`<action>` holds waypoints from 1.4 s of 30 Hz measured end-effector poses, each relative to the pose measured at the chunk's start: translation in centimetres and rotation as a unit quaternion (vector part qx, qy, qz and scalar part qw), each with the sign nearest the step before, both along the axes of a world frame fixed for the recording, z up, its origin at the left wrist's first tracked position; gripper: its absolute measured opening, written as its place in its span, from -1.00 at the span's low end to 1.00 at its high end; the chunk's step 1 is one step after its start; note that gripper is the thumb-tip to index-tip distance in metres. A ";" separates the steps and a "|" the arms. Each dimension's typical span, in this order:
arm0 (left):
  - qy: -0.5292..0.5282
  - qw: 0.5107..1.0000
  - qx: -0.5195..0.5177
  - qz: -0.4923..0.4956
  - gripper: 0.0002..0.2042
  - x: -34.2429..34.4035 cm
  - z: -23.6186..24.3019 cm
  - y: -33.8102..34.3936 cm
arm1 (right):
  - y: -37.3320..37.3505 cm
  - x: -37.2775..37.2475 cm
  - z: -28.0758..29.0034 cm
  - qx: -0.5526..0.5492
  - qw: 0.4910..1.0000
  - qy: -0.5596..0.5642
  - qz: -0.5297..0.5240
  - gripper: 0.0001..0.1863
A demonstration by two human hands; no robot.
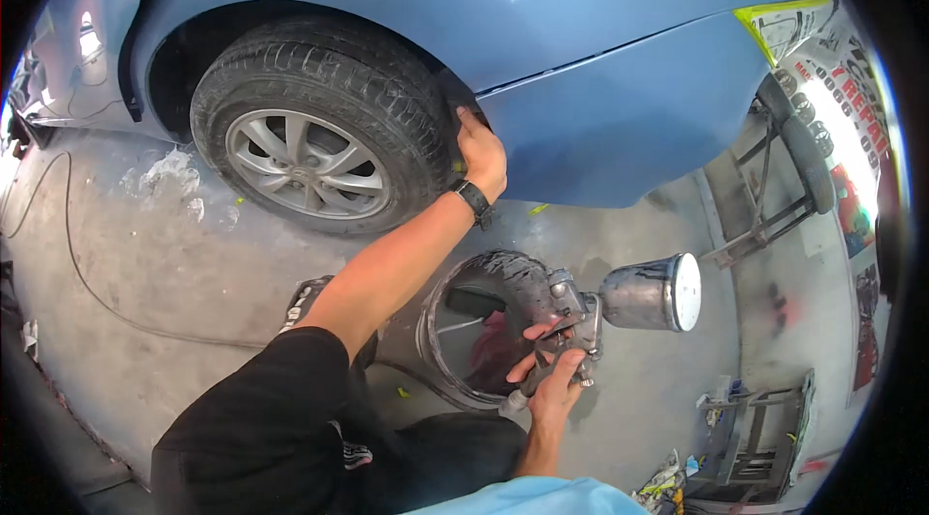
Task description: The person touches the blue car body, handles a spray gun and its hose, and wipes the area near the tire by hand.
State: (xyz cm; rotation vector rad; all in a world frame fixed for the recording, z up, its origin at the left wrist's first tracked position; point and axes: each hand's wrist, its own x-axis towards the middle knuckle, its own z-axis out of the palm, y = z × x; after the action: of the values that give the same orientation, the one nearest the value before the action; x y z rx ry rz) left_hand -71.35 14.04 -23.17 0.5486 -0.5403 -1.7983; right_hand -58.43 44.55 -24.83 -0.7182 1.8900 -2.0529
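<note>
Left hand [483, 159] reaches up to the blue car [610, 128], right beside the tyre [324, 79] (fingertips partly tucked away, so their grip I can't tell); right hand [555, 389] wraps the spray gun [584, 319] near the bucket [433, 365].

One left hand [482, 157], far, and one right hand [554, 394], nearer, making two; one dark wristband [471, 197]; one spray gun [581, 321] with one cup [639, 292]; one blue car [600, 147], showing one tyre [319, 75] and one rim [308, 165]; one round tub [429, 346]; one hose [69, 186], left; two metal frames, right: a far frame [760, 235], a near frame [769, 397].
</note>
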 end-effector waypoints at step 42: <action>0.044 0.755 -0.302 -0.580 0.15 22.2 -0.4 9.3 | -8.4 2.8 7.2 0.013 0.994 0.102 0.026 -0.44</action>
State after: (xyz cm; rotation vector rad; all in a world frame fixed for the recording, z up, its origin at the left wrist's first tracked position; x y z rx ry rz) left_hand -49.19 23.36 -23.60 -0.4838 -1.5553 -2.5452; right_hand -55.62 36.20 -17.60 -0.9931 1.9771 -1.9847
